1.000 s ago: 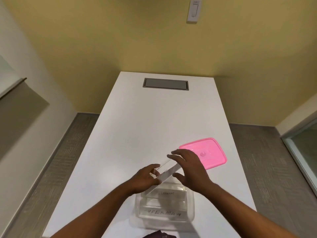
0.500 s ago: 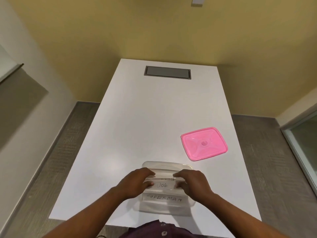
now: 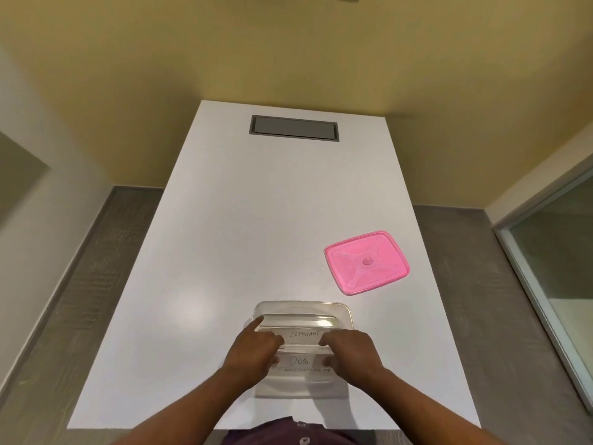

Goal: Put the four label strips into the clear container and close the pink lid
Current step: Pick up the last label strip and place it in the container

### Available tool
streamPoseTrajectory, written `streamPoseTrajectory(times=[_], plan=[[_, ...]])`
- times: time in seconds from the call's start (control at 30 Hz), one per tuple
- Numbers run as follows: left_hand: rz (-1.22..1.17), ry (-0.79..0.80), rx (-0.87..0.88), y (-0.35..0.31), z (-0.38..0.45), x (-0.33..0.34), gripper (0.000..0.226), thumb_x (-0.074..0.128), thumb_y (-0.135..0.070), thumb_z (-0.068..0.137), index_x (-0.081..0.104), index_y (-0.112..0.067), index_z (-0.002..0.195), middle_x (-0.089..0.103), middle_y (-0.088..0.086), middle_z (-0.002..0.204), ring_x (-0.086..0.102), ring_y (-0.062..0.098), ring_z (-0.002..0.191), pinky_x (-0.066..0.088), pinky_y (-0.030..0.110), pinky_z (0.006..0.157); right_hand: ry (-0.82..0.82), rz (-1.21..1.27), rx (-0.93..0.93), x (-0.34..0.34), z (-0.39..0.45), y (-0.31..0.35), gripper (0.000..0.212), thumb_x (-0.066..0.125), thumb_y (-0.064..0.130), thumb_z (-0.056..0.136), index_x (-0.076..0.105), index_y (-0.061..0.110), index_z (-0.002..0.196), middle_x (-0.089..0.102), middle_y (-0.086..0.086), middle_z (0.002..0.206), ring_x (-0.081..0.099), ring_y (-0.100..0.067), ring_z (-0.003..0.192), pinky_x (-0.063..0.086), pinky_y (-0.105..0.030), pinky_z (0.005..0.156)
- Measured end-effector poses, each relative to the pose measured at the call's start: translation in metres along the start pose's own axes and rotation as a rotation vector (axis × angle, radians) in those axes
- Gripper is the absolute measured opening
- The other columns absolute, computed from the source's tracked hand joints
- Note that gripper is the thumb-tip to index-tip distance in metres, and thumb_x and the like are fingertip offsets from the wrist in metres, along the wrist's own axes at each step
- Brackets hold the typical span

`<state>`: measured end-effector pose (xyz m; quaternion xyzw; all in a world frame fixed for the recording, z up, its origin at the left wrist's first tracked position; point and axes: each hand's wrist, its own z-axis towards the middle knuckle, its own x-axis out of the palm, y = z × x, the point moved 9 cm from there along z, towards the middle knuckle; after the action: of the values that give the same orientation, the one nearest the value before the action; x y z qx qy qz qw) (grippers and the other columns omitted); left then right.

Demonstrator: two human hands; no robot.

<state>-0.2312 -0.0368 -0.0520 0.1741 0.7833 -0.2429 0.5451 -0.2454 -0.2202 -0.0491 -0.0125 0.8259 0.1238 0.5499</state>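
Both hands have lowered into the clear rectangular plastic container (image 3: 301, 311), near the table's (image 3: 224, 220) front edge. Left hand (image 3: 253, 350) and right hand (image 3: 351, 348), fingers curled, pinch the white "DOG" strip's (image 3: 300, 361) ends, long axis left-right; "ELEPHANT" strip (image 3: 304, 334) parallel behind. Glossy pink lid (image 3: 366, 262) lies apart, right.

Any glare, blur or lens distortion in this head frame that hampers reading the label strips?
Head view: wide-angle bending bows the white table edges and walls; a soft ceiling-light glare patch sits on the tabletop left of the clear container; "ELEPHANT" strip and "DOG" strip read clearly, the writing below them is smeared; left hand and right hand are sharp; pink lid evenly lit.
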Motion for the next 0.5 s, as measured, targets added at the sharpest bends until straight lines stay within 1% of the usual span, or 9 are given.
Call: streamPoseTrajectory(times=[0.13, 0.2, 0.27, 0.4, 0.5], plan=[[0.019, 0.02, -0.004, 0.006, 0.003, 0.005, 0.031, 0.056, -0.034, 0.092, 0.064, -0.025, 0.121, 0.076, -0.001, 0.11, 0.071, 0.016, 0.104, -0.006, 0.044, 0.127, 0.042, -0.031, -0.014, 0.007, 0.007, 0.004, 0.04, 0.071, 0.04, 0.085, 0.064, 0.033, 0.124, 0.071, 0.005, 0.124, 0.068, -0.025, 0.111, 0.051, -0.035, 0.089], [0.01, 0.038, -0.016, 0.007, 0.004, 0.007, 0.032, 0.053, -0.034, 0.092, 0.063, -0.027, 0.122, 0.075, -0.002, 0.111, 0.071, 0.016, 0.103, -0.018, 0.041, 0.123, 0.053, -0.043, -0.016, 0.009, 0.01, 0.005, 0.04, 0.068, 0.038, 0.087, 0.064, 0.031, 0.125, 0.071, 0.004, 0.125, 0.067, -0.026, 0.113, 0.051, -0.036, 0.091], [0.014, 0.036, -0.024, 0.007, 0.003, 0.006, 0.033, 0.051, -0.033, 0.093, 0.062, -0.027, 0.124, 0.075, -0.003, 0.111, 0.072, 0.016, 0.101, -0.026, 0.039, 0.119, 0.059, -0.057, -0.021, 0.01, 0.011, 0.008, 0.039, 0.066, 0.036, 0.088, 0.063, 0.03, 0.126, 0.07, 0.002, 0.126, 0.066, -0.027, 0.114, 0.052, -0.037, 0.091], [0.009, 0.035, -0.037, 0.005, 0.001, 0.003, 0.032, 0.053, -0.032, 0.092, 0.064, -0.028, 0.121, 0.076, -0.003, 0.108, 0.072, 0.015, 0.102, -0.033, 0.039, 0.115, 0.087, -0.074, -0.028, 0.015, 0.011, 0.008, 0.038, 0.063, 0.031, 0.09, 0.063, 0.029, 0.128, 0.069, 0.0, 0.129, 0.065, -0.029, 0.116, 0.052, -0.039, 0.093], [-0.007, 0.055, -0.049, 0.005, 0.001, 0.002, 0.035, 0.055, -0.032, 0.091, 0.064, -0.03, 0.125, 0.076, -0.005, 0.11, 0.07, 0.013, 0.107, -0.027, 0.043, 0.119, 0.111, -0.111, -0.044, 0.02, 0.009, 0.008, 0.039, 0.059, 0.023, 0.092, 0.064, 0.028, 0.13, 0.069, 0.0, 0.13, 0.066, -0.03, 0.116, 0.053, -0.04, 0.094]])
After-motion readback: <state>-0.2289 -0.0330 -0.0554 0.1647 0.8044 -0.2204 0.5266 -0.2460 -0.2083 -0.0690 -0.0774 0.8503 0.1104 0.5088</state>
